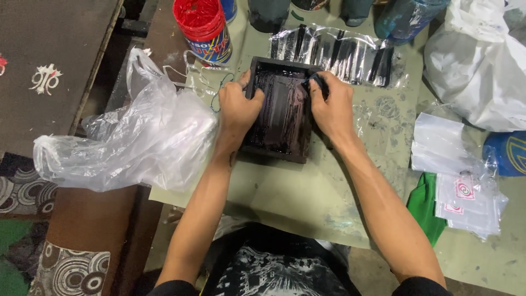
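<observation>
On the green table (307, 203), centre: black ink-stained frame (282, 109) lies flat. Left hand (236, 107) grips frame's left edge, fingers curled. Right hand (330, 104) presses a dark pad (318, 85) onto the mesh. Clear plastic bag (137, 137) lies left; red paint jar (204, 27) stands behind.

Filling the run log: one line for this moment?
left hand steadies black frame | right hand presses dark tool on it | red tub behind
</observation>
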